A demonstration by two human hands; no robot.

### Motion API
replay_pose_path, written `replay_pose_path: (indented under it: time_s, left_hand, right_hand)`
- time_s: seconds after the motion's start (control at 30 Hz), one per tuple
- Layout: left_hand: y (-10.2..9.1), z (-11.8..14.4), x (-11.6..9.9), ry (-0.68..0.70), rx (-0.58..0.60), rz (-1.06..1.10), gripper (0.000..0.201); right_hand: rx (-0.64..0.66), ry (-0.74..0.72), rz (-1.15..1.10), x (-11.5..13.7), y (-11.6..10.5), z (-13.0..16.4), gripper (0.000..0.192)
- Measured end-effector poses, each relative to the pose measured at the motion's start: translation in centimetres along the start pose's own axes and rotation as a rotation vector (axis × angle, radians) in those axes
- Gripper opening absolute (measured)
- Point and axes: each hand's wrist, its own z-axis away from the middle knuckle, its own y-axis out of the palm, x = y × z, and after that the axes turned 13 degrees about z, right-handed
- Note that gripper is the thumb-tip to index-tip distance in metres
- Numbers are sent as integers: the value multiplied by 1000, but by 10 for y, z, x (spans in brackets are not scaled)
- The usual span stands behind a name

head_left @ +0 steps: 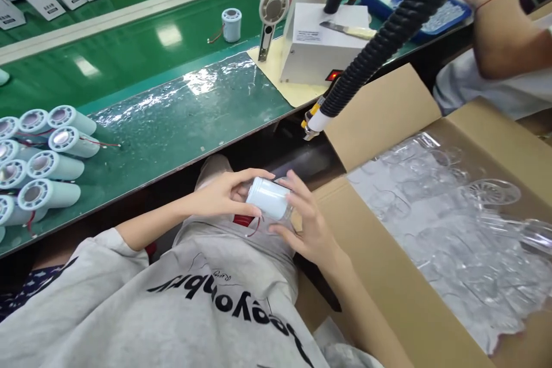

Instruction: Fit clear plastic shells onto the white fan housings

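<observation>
Above my lap, my left hand grips a light-blue cylindrical fan unit by its left end, thumb below and fingers above. The unit lies tilted on its side, and a thin red wire with a small white plug hangs beneath it. My right hand curls round the other end, holding what looks like a clear plastic cover over that end. How far the cover reaches along the unit is hard to make out. Several matching fan units with red wires lie stacked on the bench at left.
A cardboard box of clear plastic parts stands at my right. A black corrugated hose with a nozzle hangs above it. On the green bench are a white machine, a knife and a handheld fan. Another person's arm reaches in at upper right.
</observation>
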Motion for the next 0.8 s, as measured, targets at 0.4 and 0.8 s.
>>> replay_pose_path:
  time_s: [0.4,0.8]
  left_hand:
    - [-8,16,3,138,150,38,73]
    - [-56,-9,-33,-182,-410,-450,35]
  right_hand:
    - [160,375,-402,16,2,1,59]
    - [-29,569,62,-41,-13,-6,64]
